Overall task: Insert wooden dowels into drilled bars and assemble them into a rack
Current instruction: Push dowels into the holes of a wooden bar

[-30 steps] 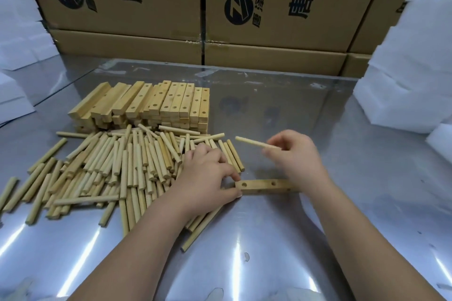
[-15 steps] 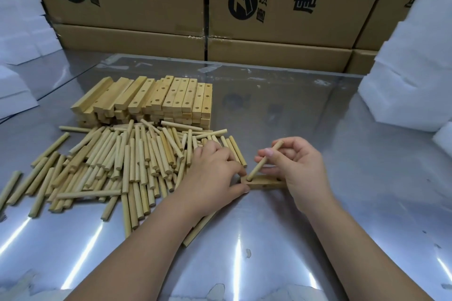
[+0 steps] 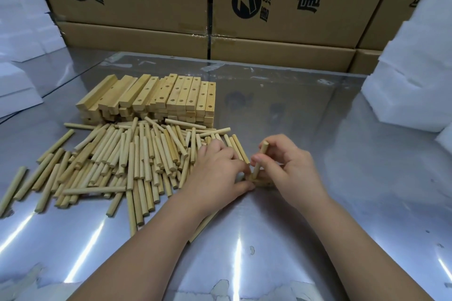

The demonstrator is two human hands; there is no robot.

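My right hand [image 3: 291, 168] pinches a wooden dowel [image 3: 259, 162] that stands nearly upright, its lower end set into a drilled bar [image 3: 261, 181] lying on the table. Most of that bar is hidden under both hands. My left hand [image 3: 217, 171] presses down on the bar's left end, fingers curled over it. A loose heap of dowels [image 3: 117, 164] spreads to the left of my hands. Behind the heap sits a stack of drilled bars [image 3: 156, 98], holes facing up.
The shiny metal table [image 3: 318, 215] reflects light strips. Cardboard boxes [image 3: 281, 7] wall off the back. White foam blocks [image 3: 415, 76] stand at the right, and more foam [image 3: 17, 39] sits at the left. One dowel [image 3: 203, 225] lies under my left forearm.
The right hand swung the dowel from level in the air to nearly upright and brought its lower end down into the bar. The left hand stayed on the bar's left end.
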